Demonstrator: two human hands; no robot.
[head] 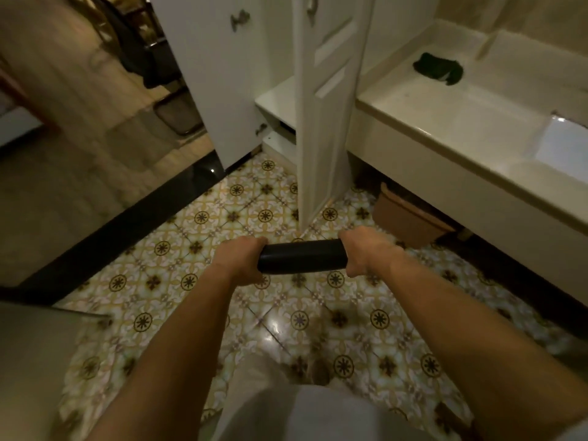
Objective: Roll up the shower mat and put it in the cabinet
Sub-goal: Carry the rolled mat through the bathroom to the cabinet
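Note:
The shower mat [302,256] is a tight black roll held level above the patterned floor tiles. My left hand [240,259] grips its left end and my right hand [366,251] grips its right end, so both ends are hidden. Ahead stands the white cabinet [276,100] with both doors swung open: the left door [216,74] and the right door [327,100], whose edge points toward me just beyond the roll. A white shelf shows between the doors.
A white vanity counter [445,122] with a sink runs along the right, a dark green cloth [439,69] lying on it. A tan basin [410,218] sits under the counter. A black threshold strip [121,230] crosses the left.

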